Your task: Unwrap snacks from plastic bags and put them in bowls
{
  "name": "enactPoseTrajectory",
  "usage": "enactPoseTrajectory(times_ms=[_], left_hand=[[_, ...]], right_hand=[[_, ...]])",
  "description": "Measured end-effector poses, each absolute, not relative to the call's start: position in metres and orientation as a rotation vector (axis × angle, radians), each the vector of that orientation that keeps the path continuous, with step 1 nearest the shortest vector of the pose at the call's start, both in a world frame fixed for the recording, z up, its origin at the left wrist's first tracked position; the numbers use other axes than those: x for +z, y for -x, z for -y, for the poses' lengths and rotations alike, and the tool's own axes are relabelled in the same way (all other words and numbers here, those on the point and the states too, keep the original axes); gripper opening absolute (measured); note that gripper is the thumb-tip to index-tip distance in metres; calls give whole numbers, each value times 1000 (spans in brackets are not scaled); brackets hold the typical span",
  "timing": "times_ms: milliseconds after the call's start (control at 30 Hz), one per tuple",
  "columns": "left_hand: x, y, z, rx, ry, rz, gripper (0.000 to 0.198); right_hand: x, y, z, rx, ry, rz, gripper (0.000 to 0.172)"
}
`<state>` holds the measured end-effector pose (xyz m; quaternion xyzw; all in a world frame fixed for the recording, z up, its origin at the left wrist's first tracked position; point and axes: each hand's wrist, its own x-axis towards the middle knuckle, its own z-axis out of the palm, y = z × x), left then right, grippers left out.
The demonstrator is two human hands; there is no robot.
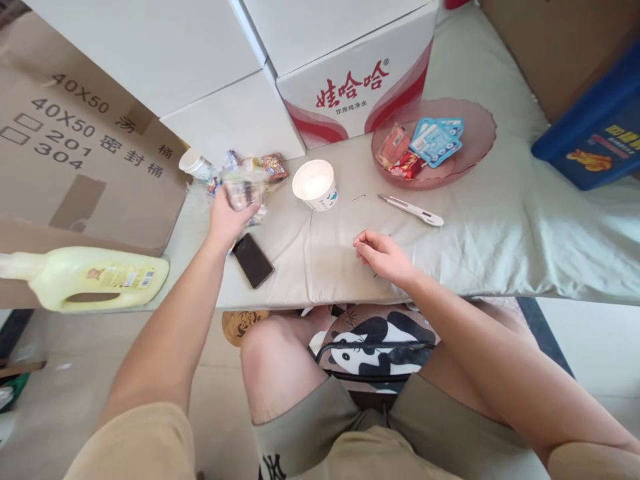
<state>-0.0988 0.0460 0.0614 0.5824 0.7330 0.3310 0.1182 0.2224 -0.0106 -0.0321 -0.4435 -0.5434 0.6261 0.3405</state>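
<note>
My left hand (231, 217) is closed on a crinkled clear plastic packet (245, 187) at the back left of the cloth-covered table. Beside that packet lie several small wrapped snacks (274, 167). A black phone (253, 261) rests just in front of this hand. Near the table's front edge, my right hand (383, 255) has its fingers curled together; thin dark bits show around it, but what it holds, if anything, is unclear. Behind it lies a white utility knife (413, 211). An open white paper tub (315, 185) stands between the two hands.
A pink translucent bowl (475, 150) with several packets stands at the back right, near a blue container (595, 127). White boxes (235, 117) line the back. A large carton (90, 153), a paper cup (194, 165) and a yellow bottle (100, 279) are on the left.
</note>
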Motion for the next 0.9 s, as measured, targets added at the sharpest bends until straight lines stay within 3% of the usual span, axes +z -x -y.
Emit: enactPoseTrajectory(times_ms=[100,333,433,500,567,633,700,833,900], left_hand=[[54,65,-9,1112,-1392,-1736,64],[0,-54,25,741,-1088,-1151,66],[-16,-67,17,757,-1067,-1047,74],[-22,-66,14,786,-1044,-1005,93],[-25,-62,12,815,-1018,-989,110],[-25,-60,11,846,-1012,-996,115],[-25,-59,9,883,-1041,-1018,106],[-27,-57,6,906,-1187,-1096,58],[-28,-53,4,909,-1234,-1131,45]], right_hand=[[-32,-225,10,1576,1112,1354,22],[-24,-232,5,1413,914,1253,49],[-28,-236,2,1326,1040,1291,36],[-32,-238,-1,1239,1095,1330,24],[-35,-240,-4,1140,1107,1378,20],[-36,-241,-5,1067,1123,1441,21],[-36,-239,-5,1037,1123,1528,26],[-32,-236,-1,978,1049,1747,34],[-31,-241,-2,854,1075,1807,33]])
